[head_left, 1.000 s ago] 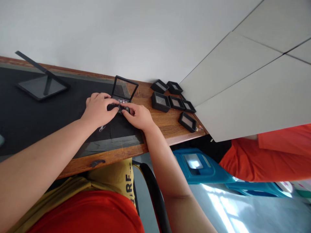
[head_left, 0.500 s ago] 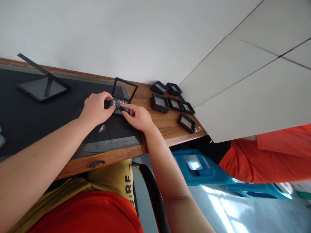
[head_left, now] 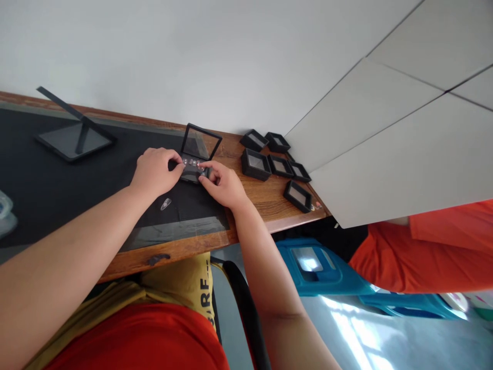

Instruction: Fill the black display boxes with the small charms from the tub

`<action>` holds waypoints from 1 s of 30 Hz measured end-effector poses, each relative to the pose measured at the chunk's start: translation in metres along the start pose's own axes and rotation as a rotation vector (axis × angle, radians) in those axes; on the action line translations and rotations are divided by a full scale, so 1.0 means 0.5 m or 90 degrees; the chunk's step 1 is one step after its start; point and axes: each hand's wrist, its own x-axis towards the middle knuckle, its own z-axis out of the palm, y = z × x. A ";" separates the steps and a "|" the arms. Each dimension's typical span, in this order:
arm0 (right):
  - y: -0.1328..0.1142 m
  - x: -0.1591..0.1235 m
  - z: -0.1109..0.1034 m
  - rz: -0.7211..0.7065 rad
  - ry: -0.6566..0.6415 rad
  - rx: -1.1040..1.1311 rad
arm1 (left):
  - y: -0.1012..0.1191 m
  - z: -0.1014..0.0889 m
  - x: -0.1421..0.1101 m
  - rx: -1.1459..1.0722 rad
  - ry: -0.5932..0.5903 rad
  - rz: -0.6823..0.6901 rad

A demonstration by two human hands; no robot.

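A small black box (head_left: pixel 189 176) stands on the dark mat, its clear-windowed lid (head_left: pixel 198 143) raised at the back. Several tiny shiny pinkish pieces (head_left: pixel 193 162) lie in a row inside it. At the box's left end, my left hand (head_left: pixel 156 169) is closed, thumb and index fingertip together; what lies between them is too small to name. My right hand (head_left: pixel 224 186) grips the box's right end, its index fingertip by the row and its thumb at the front edge. A clear, nail-shaped piece (head_left: pixel 166 204) lies on the mat before the box.
Several black boxes (head_left: pixel 256 164) with grey windows cluster at the table's right end. A black folding stand (head_left: pixel 77 140) is on the left of the mat, near a blurred clear object (head_left: pixel 5 213). White panels (head_left: pixel 404 154) border the right; beyond them a person in orange (head_left: pixel 419 257) sits by blue stools (head_left: pixel 319 267).
My left thumb and index fingertip have come together at the box's left end. My right index finger has shifted slightly back toward the row. The whole view has moved a little.
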 end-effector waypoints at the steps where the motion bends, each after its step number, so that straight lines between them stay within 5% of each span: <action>1: 0.001 0.000 -0.001 0.003 0.004 0.004 | 0.000 0.000 0.000 0.000 0.000 0.002; 30: 0.005 0.000 -0.010 0.042 0.020 0.000 | -0.011 0.010 -0.001 -0.051 0.029 0.026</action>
